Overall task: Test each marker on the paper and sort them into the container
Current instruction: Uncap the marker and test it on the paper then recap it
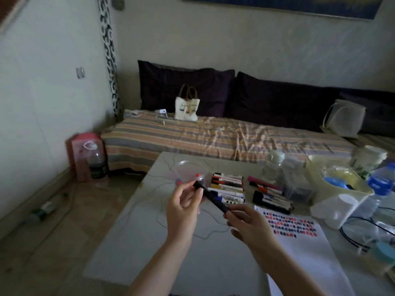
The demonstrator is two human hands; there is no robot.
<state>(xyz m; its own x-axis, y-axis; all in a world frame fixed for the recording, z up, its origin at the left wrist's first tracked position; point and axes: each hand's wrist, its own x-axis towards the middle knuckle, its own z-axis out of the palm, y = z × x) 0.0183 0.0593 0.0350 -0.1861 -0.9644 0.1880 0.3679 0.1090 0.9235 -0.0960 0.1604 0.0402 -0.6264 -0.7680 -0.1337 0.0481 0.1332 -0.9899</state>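
A black marker [213, 198], held above the desk [136, 242], with the left hand [181, 212] pinching its cap end and the right hand [248, 226] grasping its other end; clear cup [188, 171] just beyond, marked paper [303, 248] to the right.

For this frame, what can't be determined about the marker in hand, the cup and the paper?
All in the head view:
- Black marker: the left hand covers one end and the right hand the other, so cap on or off is unclear.
- Clear cup: dim and partly behind the left hand; contents uncountable.
- Paper: test marks too small to match to markers; its near end is cut off by the bottom edge.
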